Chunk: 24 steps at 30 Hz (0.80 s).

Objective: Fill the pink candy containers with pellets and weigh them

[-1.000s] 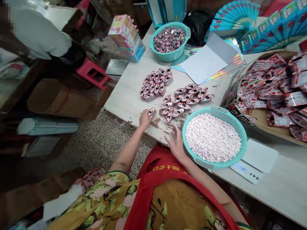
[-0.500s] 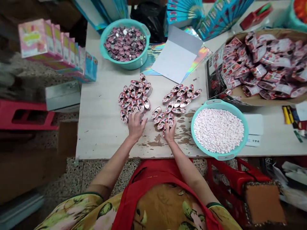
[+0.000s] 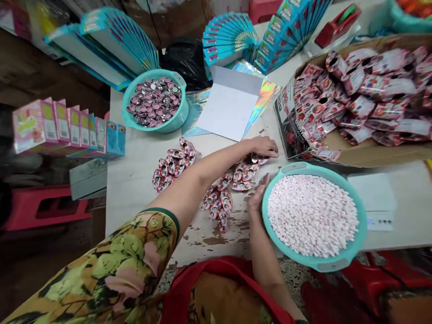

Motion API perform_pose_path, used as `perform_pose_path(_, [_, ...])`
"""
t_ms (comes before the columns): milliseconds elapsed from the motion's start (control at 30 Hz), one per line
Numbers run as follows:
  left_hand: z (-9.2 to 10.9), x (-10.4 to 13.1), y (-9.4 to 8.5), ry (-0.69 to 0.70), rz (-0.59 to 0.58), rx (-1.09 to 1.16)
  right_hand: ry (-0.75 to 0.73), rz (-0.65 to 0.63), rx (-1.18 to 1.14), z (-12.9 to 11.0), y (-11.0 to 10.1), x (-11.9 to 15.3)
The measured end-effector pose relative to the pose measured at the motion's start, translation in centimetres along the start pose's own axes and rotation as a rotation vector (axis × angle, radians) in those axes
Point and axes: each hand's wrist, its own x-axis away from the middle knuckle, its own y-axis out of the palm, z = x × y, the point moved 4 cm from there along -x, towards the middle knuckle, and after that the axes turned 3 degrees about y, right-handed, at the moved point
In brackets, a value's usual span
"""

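Note:
My left hand (image 3: 265, 147) reaches across to the far right end of a group of small red-and-white printed packets (image 3: 239, 172). Its fingers bend loosely over the packets, and their tips are partly hidden. My right hand (image 3: 258, 195) is beside the bowl of white pieces, thumb and fingers apart, with nothing seen in it. The packets stand on end with oval open tops. Nearer me is a smaller clump of packets (image 3: 215, 204). Another bunch of packets (image 3: 171, 165) stands left, partly behind my left forearm.
A turquoise bowl (image 3: 360, 225) holds small white pieces (image 3: 312, 216). Behind it, a cardboard box (image 3: 357, 155) is heaped with printed packets. Another turquoise bowl (image 3: 175, 121) holds pink and silver discs (image 3: 155, 101). A white sheet (image 3: 231, 105), blue cartons (image 3: 232, 38) and a tape dispenser (image 3: 337, 27) lie at the back.
My left hand has left the left bunch and crossed to the far end of the right group. My right hand has moved away from the near packets towards the white-piece bowl. The view has shifted.

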Motion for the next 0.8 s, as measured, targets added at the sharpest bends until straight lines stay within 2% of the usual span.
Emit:
perform_pose_path(67, [-2.0, -1.0, 1.0, 0.061, -0.256, 0.083, -0.037, 0.065, -0.070, -0.6, 0.2, -2.1])
perform_pose_path(100, [-3.1, -0.7, 1.1, 0.055, -0.309, 0.127, -0.059, 0.089, -0.088, -1.1, 0.3, -3.0])
perform_pose_path(167, [-5.3, 0.9, 0.8, 0.032, -0.323, 0.189, -0.103, 0.022, -0.094, -1.9, 0.9, -4.6])
perform_pose_path(267, [-7.9, 5.1, -0.1, -0.016, -0.259, 0.240, -0.144, -0.110, -0.078, -2.6, 2.3, -5.7])
perform_pose_path(367, [-9.4, 9.8, -0.4, -0.029, -0.238, 0.277, -0.181, -0.234, -0.069, -2.8, 4.6, -5.3])
perform_pose_path(500, [-9.6, 16.0, -0.4, -0.050, -0.215, 0.281, -0.233, -0.403, -0.052, -3.4, 8.2, -3.8])
perform_pose_path(567, [-9.3, 19.0, -1.2, -0.080, -0.188, 0.246, -0.249, -0.508, -0.040, -3.7, 9.5, -3.5])
perform_pose_path(667, [-10.0, 23.8, -4.4, -0.118, -0.009, 0.182, -0.257, -0.643, -0.038, -4.1, 10.4, -4.2])
perform_pose_path(733, [-12.1, 27.0, -7.1, -0.169, 0.160, 0.162, -0.249, -0.674, -0.046, -4.1, 10.8, -5.4])
perform_pose_path(800, [-15.3, 29.3, -8.8, -0.229, 0.226, 0.163, -0.232, -0.685, -0.062, -4.1, 11.4, -6.7])
